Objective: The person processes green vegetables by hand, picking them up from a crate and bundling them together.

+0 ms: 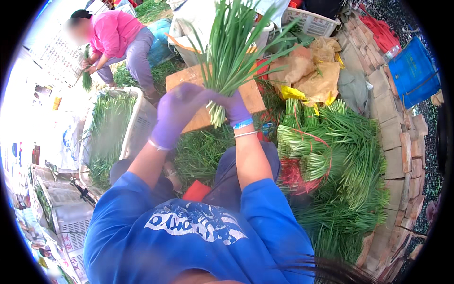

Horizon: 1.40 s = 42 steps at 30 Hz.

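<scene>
Stalk bundle (pixel 227 66) between left grip (pixel 182 106) and right grip (pixel 238 110), pale ends (pixel 216 116) below.

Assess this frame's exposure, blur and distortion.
Head view: the left side is washed out, nearly white in places; the gloved left hand looks soft, while the held green bundle is crisper; a hazy smudge veils greens in the white crate; the brick edging curves along the black fisheye rim.

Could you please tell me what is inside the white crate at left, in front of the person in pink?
Inside the white crate, long green leaves lie in a pile. They hide the bottom, so what is beneath the top cannot be seen.
</scene>
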{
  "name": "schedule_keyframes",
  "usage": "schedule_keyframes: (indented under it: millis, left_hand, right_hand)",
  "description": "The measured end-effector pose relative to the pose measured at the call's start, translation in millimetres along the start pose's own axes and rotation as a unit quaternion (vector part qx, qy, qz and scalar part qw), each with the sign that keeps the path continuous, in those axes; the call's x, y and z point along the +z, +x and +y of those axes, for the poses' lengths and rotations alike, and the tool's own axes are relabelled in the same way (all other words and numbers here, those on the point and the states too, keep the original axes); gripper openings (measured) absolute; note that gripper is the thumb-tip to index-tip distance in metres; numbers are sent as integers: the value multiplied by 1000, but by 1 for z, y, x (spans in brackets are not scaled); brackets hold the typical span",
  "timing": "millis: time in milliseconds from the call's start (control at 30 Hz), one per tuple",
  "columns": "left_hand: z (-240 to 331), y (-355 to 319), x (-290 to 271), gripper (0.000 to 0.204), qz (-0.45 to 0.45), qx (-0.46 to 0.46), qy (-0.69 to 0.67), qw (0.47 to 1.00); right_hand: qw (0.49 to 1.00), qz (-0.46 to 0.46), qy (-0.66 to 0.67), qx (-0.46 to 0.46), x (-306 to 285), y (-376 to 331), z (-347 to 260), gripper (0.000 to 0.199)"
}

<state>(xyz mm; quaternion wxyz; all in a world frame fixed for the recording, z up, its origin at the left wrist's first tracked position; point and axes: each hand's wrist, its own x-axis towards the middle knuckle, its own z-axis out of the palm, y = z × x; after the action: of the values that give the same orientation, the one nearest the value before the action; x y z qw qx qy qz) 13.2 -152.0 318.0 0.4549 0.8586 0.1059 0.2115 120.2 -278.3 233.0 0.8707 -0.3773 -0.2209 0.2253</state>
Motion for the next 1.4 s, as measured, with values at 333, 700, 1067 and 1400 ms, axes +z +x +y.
schedule_keyframes:
  millis: [333, 700, 1067, 1400]
  left_hand:
    - [-19, 21, 42, 21, -110, -135, -362, 916]
    - [-57, -60, -2, 11, -264, -31, -411, 872]
    - [-144, -69, 10, 71, -85, -204, -605, 765]
    - [-115, 21, -45, 83, 71, -53, -513, 854]
  right_hand:
    - [982, -52, 160, 85, -22, -17, -9, 41]
    - [954, 43, 295, 46, -41, -22, -10, 60]
    - [697, -87, -702, 120, 54, -37, 73, 87]
    - [821, -17, -554, -136, 90, 20, 78, 117]
